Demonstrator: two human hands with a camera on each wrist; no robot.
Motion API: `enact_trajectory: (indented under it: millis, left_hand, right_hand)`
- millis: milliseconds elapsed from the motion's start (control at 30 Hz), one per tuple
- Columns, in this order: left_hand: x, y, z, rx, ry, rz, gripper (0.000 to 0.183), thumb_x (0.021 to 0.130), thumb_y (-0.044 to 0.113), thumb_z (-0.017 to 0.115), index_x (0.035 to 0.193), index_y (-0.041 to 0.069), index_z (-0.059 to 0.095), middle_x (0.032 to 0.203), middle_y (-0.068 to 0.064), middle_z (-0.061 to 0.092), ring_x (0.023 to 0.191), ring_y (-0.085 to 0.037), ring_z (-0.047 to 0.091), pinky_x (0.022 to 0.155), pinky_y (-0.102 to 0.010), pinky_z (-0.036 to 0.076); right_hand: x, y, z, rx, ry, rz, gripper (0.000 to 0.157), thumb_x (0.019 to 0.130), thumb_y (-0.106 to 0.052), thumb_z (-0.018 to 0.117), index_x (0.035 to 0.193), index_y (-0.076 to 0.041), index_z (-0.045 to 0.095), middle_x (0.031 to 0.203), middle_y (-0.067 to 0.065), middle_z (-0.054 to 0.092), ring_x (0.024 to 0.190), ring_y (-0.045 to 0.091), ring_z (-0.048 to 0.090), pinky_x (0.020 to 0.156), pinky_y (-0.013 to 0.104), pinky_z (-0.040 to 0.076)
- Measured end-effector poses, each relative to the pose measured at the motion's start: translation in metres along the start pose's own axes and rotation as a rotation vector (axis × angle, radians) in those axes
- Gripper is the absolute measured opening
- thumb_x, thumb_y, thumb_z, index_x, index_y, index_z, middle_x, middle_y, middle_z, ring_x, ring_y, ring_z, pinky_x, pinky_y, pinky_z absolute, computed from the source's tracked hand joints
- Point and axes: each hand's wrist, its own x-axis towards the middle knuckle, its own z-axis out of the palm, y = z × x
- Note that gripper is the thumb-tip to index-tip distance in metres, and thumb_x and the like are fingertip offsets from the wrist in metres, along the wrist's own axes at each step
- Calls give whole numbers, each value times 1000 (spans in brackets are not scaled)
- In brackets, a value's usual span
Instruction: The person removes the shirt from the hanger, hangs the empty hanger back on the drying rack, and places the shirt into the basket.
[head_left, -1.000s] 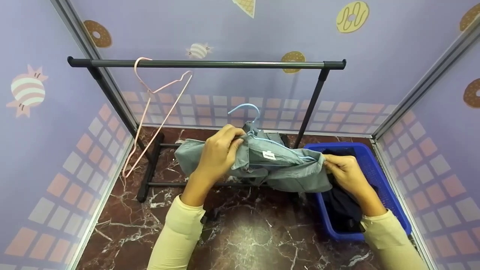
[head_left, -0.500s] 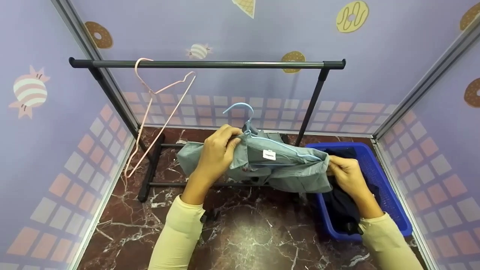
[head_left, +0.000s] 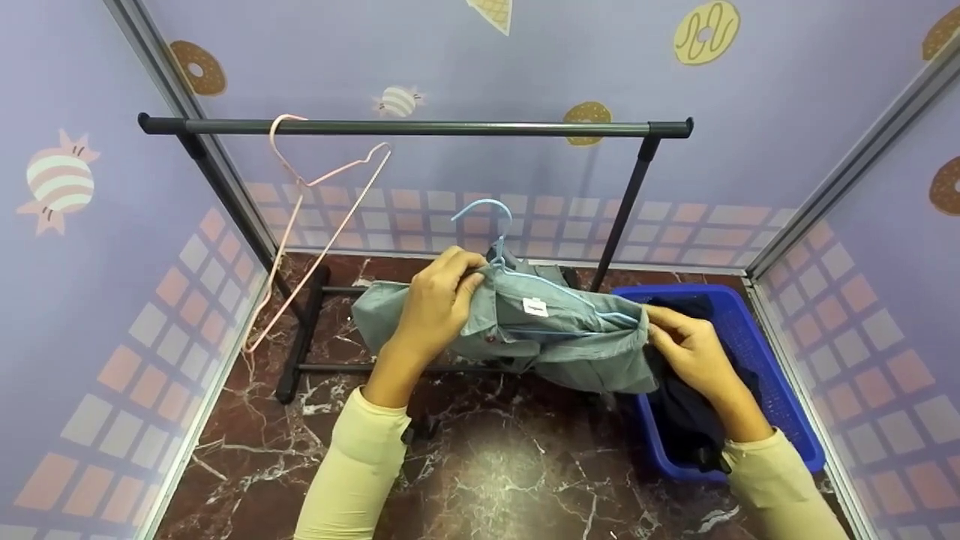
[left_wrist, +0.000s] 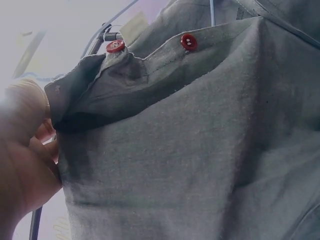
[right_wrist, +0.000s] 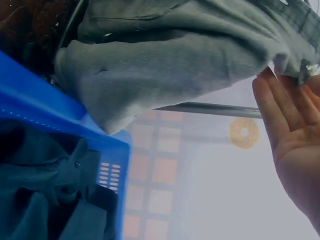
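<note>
Head view: the garment point(head_left: 577, 360), hanger point(head_left: 500, 249) inside, is held beside the left edge of the basket point(head_left: 646, 431). The left hand point(head_left: 433, 306) pinches its front edge, the right hand point(head_left: 697, 358) its right end; seat the hanger fully there.
Left wrist view: fingers clamp the garment near red buttons point(left_wrist: 188, 42); avoid straining them.
Right wrist view: fingers meet the garment; hold it taut.

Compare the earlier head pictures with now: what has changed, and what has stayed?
Only small shifts: the blue hanger sits slightly higher, and the lower end of the pink hanger has swung slightly left. Nothing was newly grasped or released: left hand and right hand both keep hold of the grey-green shirt. The rack and blue basket stayed put.
</note>
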Motion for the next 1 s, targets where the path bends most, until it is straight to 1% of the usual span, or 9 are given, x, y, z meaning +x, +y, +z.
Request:
enact_trajectory:
  millis: [67,200,267,500,600,700,767,867,1000]
  left_hand:
    - [0,2,0,3,4,3,7,97,7,67,102,3,70,93,-8,68,78,-19,60,72,-36,54]
    - [0,4,1,5,21,6,6,97,7,66,101,3,70,92,-8,67,78,-19,62,73,-35,56]
    - [0,4,1,2,32,6,6,97,7,67,101,3,70,92,-7,67,78,-19,62,72,-35,55]
    - [-1,3,0,-19,49,5,7,97,7,66,102,3,70,93,-7,68,80,-18,62,74,-35,55]
    - [-1,0,-2,-32,74,1,7,97,5,67,102,2,70,93,-7,69,82,-19,65,77,-34,57]
    - [-1,-2,-4,-44,88,-2,7,96,4,67,101,1,71,92,-8,69,84,-20,66,79,-34,57]
    - [-1,-3,-6,-51,90,0,7,96,4,67,101,1,71,92,-9,69,84,-20,66,79,-34,57]
    - [-2,-5,-7,-65,91,2,7,96,4,68,101,1,71,92,-9,69,85,-21,66,80,-35,56]
    - [-1,-8,-7,-97,98,6,7,96,3,68,101,0,71,93,-10,69,87,-20,66,82,-34,57]
  right_hand:
    - [0,-4,0,-39,2,-36,36,92,17,62,124,3,73,119,6,76,99,0,70,83,12,55]
    - [1,-13,1,-37,22,-53,36,89,18,65,121,4,73,112,4,77,88,2,70,75,12,56]
    - [2,-16,3,-22,48,-59,33,86,19,69,116,6,74,106,2,78,79,1,70,68,13,57]
    - [6,-17,9,-58,182,-153,22,79,21,74,95,7,79,92,10,79,85,-2,72,75,13,58]
    - [6,-16,9,-35,212,-166,21,80,22,72,93,8,80,89,3,79,80,-3,71,70,12,58]
    - [4,-14,8,12,225,-154,16,81,22,71,91,11,78,88,-9,77,75,-5,69,66,12,57]
    - [4,-13,8,50,227,-133,13,83,21,70,92,14,76,89,-14,77,74,-5,68,66,11,57]
    - [2,-10,9,157,239,-96,10,86,19,69,94,17,75,88,-11,77,72,-4,69,64,11,57]
    - [-2,-5,14,310,274,-47,13,90,14,68,94,8,79,82,-6,77,68,-3,68,60,12,56]
